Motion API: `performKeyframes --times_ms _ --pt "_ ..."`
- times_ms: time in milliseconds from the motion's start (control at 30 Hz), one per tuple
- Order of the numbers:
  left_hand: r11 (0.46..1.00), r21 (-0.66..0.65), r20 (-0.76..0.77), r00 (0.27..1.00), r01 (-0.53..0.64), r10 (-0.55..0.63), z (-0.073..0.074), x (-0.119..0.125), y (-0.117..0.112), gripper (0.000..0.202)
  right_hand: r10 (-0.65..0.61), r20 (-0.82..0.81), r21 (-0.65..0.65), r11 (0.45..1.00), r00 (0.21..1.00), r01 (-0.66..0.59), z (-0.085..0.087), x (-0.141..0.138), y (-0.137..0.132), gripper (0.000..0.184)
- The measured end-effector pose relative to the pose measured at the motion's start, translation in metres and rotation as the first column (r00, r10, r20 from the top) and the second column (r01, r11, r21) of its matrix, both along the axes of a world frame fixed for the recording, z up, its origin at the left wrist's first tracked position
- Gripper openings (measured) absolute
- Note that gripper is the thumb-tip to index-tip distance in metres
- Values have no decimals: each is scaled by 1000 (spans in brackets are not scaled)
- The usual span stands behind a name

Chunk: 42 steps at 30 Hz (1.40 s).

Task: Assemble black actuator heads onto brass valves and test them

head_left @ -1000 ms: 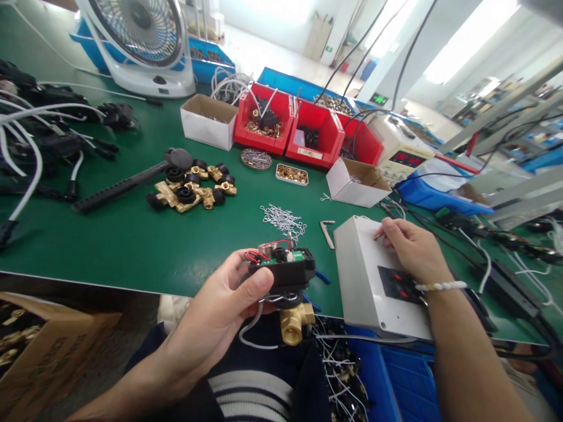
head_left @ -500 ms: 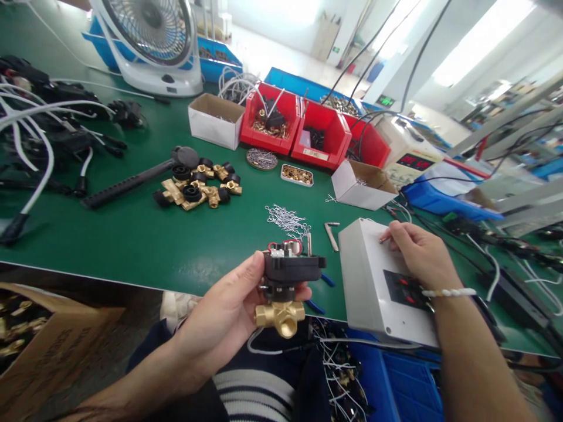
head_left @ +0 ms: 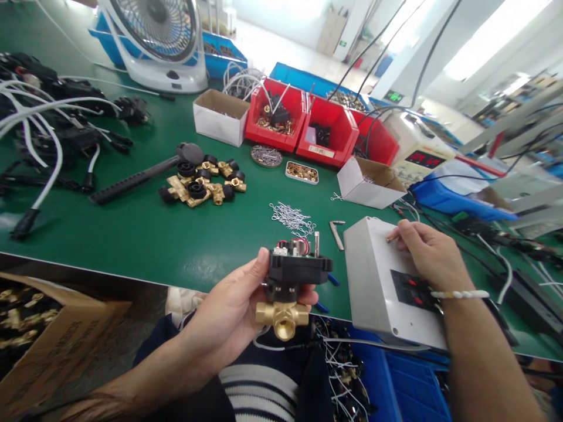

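My left hand (head_left: 233,302) is closed around a motorised brass valve (head_left: 284,316), holding it upright above the table's front edge. On the brass body sits a black actuator housing (head_left: 299,269), its top uncovered, with red wires and a metal pin showing. My right hand (head_left: 428,252) rests on a grey control box (head_left: 367,275), thumb and fingers pinched at a small metal switch lever (head_left: 389,239). Beyond the valve lie a heap of wire cotter pins (head_left: 292,217) and an L-shaped metal piece (head_left: 336,234). Blue-handled pliers (head_left: 323,307) are partly hidden behind the valve.
Brass fittings with black caps (head_left: 200,184) lie left of centre beside a black handle-like tool (head_left: 136,176). Red bins (head_left: 275,114), white cartons (head_left: 220,120) and a power supply (head_left: 416,146) line the back. A fan (head_left: 162,41) and cabled parts (head_left: 53,117) stand left.
The valve has turned slightly in my left hand, its front port now facing the camera more. My right hand keeps its place at the box. The whole view has shifted a little.
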<state>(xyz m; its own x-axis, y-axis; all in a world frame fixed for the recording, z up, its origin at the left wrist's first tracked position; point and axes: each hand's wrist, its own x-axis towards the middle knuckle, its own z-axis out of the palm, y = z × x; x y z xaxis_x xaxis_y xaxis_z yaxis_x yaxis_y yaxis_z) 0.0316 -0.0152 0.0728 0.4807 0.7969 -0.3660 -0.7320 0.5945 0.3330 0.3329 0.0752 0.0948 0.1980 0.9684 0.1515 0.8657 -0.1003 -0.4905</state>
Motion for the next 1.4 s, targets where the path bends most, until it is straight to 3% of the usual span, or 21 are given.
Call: performKeyframes --times_ms 333,1067,1233,1400 --pt "999 -31 -6 1000 11 -12 -2 0 1 47 -23 -2 5 1000 1000 23 -4 3 4 76" --pt "999 -35 42 999 -4 5 -4 -2 0 51 -33 -2 1 999 999 33 -3 3 2 78" --pt "989 -141 229 973 54 -21 -1 -3 3 65 -36 7 0 999 999 36 -2 3 3 81" --pt "998 -2 457 888 61 -54 -8 -7 2 31 -47 4 -1 999 999 47 0 1 4 85"
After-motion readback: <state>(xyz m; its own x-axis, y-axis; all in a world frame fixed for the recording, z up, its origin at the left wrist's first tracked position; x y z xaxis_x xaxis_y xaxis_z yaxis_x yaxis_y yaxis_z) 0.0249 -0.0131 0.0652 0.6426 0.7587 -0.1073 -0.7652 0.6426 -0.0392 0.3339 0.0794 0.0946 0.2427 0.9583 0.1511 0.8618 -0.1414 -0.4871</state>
